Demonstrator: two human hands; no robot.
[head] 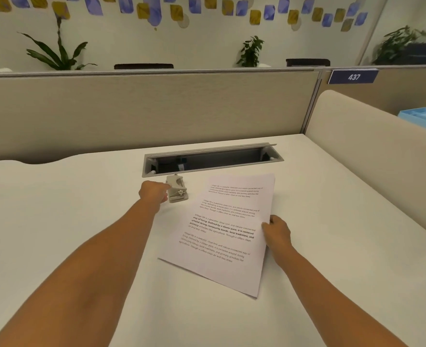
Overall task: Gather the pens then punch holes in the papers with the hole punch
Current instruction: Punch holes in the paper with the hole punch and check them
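Note:
White printed papers (222,229) lie tilted on the pale desk (81,221), right of centre. My right hand (275,230) pinches their right edge, thumb on top. A small beige hole punch (178,189) stands just off the papers' upper left corner. My left hand (154,192) reaches to the punch's left side with the fingertips touching it; whether it grips the punch I cannot tell. No pens are in view.
An open grey cable tray (212,159) is sunk into the desk right behind the punch. Beige partitions (131,108) close off the back and right side. A blue tray (424,118) sits beyond the right partition.

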